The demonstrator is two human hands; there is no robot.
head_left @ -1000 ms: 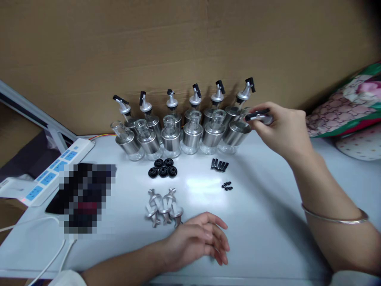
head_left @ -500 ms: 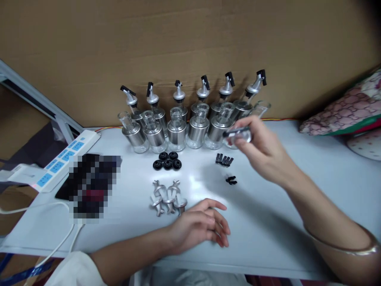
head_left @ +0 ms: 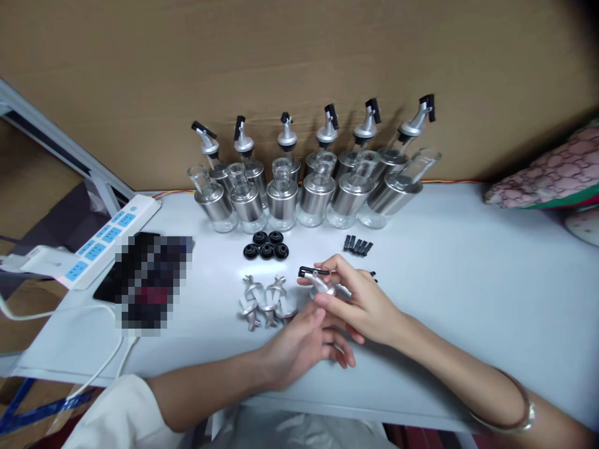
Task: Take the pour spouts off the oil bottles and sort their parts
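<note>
A silver pourer spout (head_left: 322, 286) with a black flip lid is pinched between the thumb and fingers of my right hand (head_left: 367, 305), above the table. My left hand (head_left: 302, 343) lies just below it, palm turned inward, its fingers apart and loosely curved; its thumb tip is close to the spout's base, and I cannot tell whether they touch. To the left of the hands lie several silver spouts (head_left: 269, 302) without lids. Behind these is a cluster of black ringed stoppers (head_left: 266, 251). Small black lids (head_left: 358, 246) lie in a row beyond my right hand.
Several open glass bottles with steel bands (head_left: 283, 202) form a front row. Bottles fitted with spouts (head_left: 287, 138) stand behind, near the cardboard wall (head_left: 299, 56). At left are a power strip (head_left: 110, 240), cables and a blurred-out device (head_left: 145, 280). A patterned cushion (head_left: 543, 171) sits at right.
My right hand has come down and left from near the bottles, bringing the spout to my left hand. The left hand stays in nearly the same place, and the view has shifted slightly.
</note>
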